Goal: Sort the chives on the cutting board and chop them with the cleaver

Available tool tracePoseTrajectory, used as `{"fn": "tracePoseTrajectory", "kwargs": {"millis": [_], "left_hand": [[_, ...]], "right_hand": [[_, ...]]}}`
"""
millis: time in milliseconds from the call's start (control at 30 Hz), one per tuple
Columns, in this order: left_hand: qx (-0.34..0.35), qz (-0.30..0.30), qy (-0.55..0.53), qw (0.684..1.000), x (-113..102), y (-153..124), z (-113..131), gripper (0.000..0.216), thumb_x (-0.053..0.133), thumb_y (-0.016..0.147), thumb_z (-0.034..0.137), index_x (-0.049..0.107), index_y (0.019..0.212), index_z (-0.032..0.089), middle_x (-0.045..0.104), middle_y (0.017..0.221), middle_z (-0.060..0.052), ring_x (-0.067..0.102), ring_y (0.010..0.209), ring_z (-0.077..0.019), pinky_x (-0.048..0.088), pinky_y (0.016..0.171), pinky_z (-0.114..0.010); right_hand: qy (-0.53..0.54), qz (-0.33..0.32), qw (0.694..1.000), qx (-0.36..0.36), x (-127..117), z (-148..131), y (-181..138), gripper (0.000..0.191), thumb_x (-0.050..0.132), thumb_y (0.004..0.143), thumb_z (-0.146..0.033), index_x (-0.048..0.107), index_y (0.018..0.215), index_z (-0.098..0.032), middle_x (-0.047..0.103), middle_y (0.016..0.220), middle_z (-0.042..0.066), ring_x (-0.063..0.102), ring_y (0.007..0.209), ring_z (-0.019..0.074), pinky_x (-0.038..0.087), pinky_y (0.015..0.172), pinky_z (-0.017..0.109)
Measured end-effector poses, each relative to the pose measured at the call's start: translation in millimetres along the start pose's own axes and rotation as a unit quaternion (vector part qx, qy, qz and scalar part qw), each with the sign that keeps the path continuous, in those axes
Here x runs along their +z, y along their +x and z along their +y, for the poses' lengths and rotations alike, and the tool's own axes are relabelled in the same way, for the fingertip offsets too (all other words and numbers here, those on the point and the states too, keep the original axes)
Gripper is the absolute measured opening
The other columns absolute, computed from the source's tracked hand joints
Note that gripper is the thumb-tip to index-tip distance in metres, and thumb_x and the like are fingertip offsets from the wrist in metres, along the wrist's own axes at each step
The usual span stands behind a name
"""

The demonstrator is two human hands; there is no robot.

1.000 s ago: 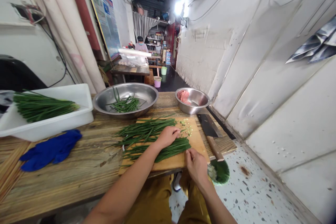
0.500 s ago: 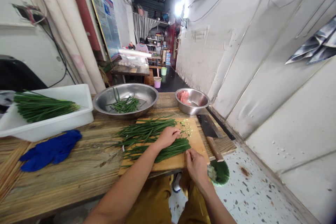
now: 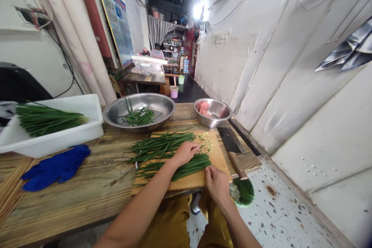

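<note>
Two bunches of garlic chives lie side by side on a wooden cutting board, their trimmed ends pointing right. My left hand reaches across the nearer bunch, its fingers bent together along the far side of the stalks. At the right end of that same bunch, my right hand is closed, with thumb and forefinger at the cut ends; its other fingers are curled under and partly hidden. Small pale cut bits are scattered beyond the fingertips. A cleaver with a wooden handle rests right of the board.
A wide steel basin holds chives, and a smaller steel bowl holds pink pieces. On the left are a white tub with more chives and a blue glove. A green-lined bin stands below the table's right edge. Another person is far back.
</note>
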State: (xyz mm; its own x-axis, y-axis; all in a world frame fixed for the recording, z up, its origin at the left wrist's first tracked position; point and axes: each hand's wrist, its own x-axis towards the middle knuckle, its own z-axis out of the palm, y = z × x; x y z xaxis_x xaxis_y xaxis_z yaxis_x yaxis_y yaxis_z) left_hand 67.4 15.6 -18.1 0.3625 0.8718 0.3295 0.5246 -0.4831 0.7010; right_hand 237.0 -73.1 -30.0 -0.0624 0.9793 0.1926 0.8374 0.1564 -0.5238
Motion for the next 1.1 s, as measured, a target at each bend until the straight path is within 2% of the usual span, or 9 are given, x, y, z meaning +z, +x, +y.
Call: {"fn": "tracePoseTrajectory", "kwargs": {"millis": [267, 433, 500, 633, 833, 1100], "left_hand": [[0.021, -0.028, 0.037, 0.999, -2, -1, 0, 0.028, 0.044, 0.087, 0.019, 0.064, 0.068, 0.017, 0.065, 0.069, -0.001, 0.056, 0.069, -0.0137, 0.037, 0.066, -0.022], [0.064, -0.065, 0.011, 0.996, -2, -2, 3, 0.024, 0.048, 0.085, 0.019, 0.070, 0.075, 0.020, 0.070, 0.083, -0.003, 0.060, 0.080, -0.0154, 0.042, 0.077, -0.024], [0.052, -0.046, 0.017, 0.997, -2, -3, 4, 0.022, 0.051, 0.083, 0.021, 0.071, 0.074, 0.020, 0.069, 0.082, -0.003, 0.060, 0.080, -0.0157, 0.043, 0.077, -0.024], [-0.035, 0.030, 0.033, 0.998, -2, -2, 4, 0.021, 0.058, 0.080, 0.034, 0.073, 0.076, 0.020, 0.068, 0.077, -0.003, 0.059, 0.077, -0.0163, 0.043, 0.073, -0.025], [-0.044, 0.016, -0.005, 0.999, 0, -1, 5, 0.016, 0.063, 0.077, 0.033, 0.074, 0.079, 0.021, 0.070, 0.082, -0.002, 0.060, 0.080, -0.0159, 0.042, 0.077, -0.026], [-0.051, 0.039, -0.019, 0.998, 9, 1, 4, 0.017, 0.059, 0.077, 0.028, 0.072, 0.075, 0.019, 0.070, 0.077, -0.001, 0.060, 0.072, -0.0136, 0.041, 0.067, -0.023]], "right_hand": [[-0.001, 0.003, 1.000, -0.003, 1, 0, 1, 0.033, 0.034, 0.091, -0.028, 0.063, 0.080, -0.017, 0.068, 0.071, 0.006, 0.062, 0.069, 0.0172, 0.031, 0.060, 0.025], [-0.007, 0.004, 1.000, -0.003, -1, 0, 1, 0.034, 0.034, 0.091, -0.029, 0.063, 0.079, -0.017, 0.068, 0.071, 0.006, 0.062, 0.068, 0.0170, 0.031, 0.060, 0.025], [-0.009, 0.003, 1.000, -0.001, -1, 0, 2, 0.034, 0.034, 0.091, -0.029, 0.062, 0.079, -0.016, 0.068, 0.072, 0.007, 0.062, 0.069, 0.0175, 0.031, 0.060, 0.025], [0.006, -0.001, 1.000, 0.001, -1, 0, 1, 0.033, 0.034, 0.091, -0.028, 0.063, 0.083, -0.016, 0.068, 0.076, 0.007, 0.063, 0.072, 0.0184, 0.032, 0.062, 0.024], [0.011, 0.000, 1.000, -0.006, -1, 0, 1, 0.034, 0.033, 0.092, -0.029, 0.064, 0.087, -0.015, 0.069, 0.078, 0.008, 0.063, 0.074, 0.0194, 0.033, 0.064, 0.025], [-0.002, 0.021, 1.000, -0.016, 3, 2, 0, 0.034, 0.034, 0.092, -0.029, 0.064, 0.085, -0.016, 0.068, 0.074, 0.007, 0.064, 0.069, 0.0186, 0.032, 0.061, 0.025]]}}
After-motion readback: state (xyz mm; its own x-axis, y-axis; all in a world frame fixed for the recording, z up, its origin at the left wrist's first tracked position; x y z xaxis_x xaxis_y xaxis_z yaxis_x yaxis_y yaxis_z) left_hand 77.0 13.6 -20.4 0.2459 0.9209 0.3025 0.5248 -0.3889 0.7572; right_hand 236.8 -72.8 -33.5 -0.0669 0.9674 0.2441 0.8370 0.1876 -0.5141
